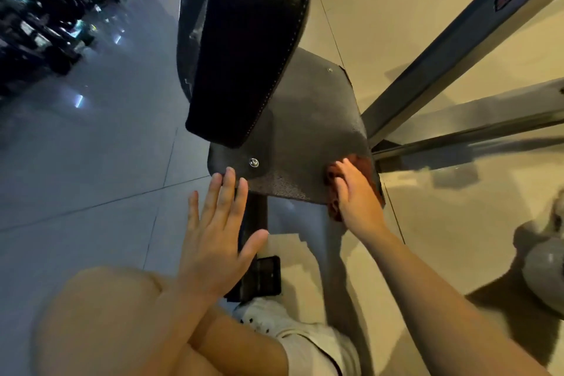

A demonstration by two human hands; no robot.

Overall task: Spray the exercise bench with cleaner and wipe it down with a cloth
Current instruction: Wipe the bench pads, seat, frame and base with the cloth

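Right hand lay flat with straight fingers on the red cloth, pressing it onto the near right corner of the bench seat. Left hand was wide open, its fingertips touching the seat's near left edge. The black back pad stood tilted up behind the seat. Under it was a shiny tiled floor, grey on the left, tan on the right. Metal bars crossed on the right.
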